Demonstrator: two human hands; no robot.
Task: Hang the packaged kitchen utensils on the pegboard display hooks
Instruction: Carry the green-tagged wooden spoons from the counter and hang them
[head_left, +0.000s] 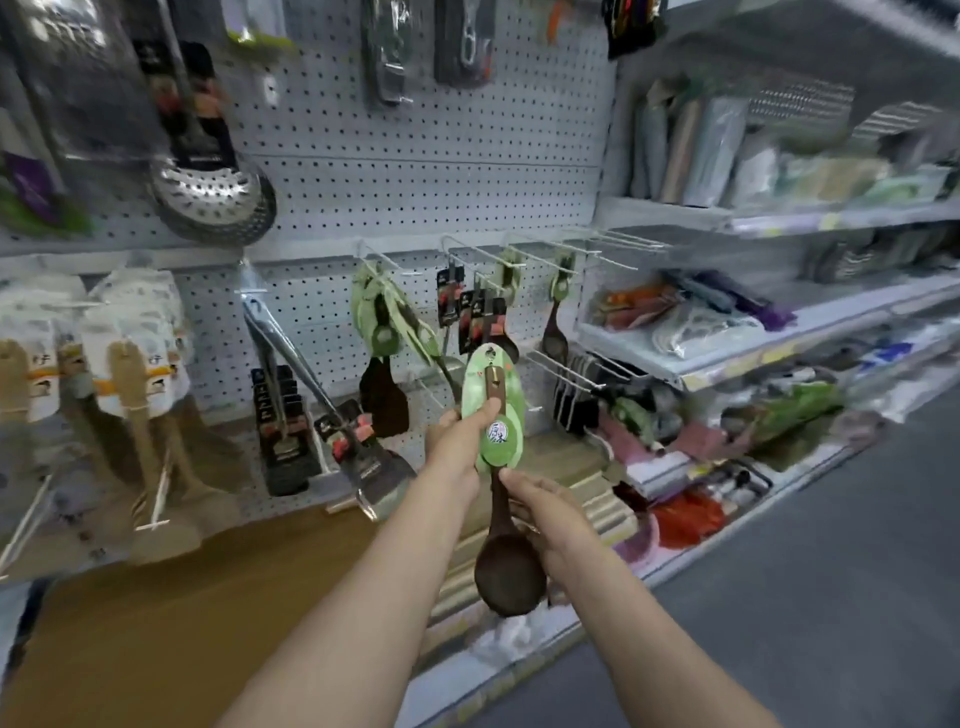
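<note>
left hand (457, 447) pinches green card (493, 410), thumb on front, fingers hidden behind | right hand (540, 506) grips dark wooden spoon (506, 545) by handle | spoon at frame centre, near upright, bowl down, card end toward pegboard (415, 156) | hooks (566, 364) and right shelves (779, 208) blurred

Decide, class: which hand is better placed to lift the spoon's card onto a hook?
The left hand: it pinches the green card near its hanging hole, close below the hooks. The right hand holds the spoon lower down.
</note>
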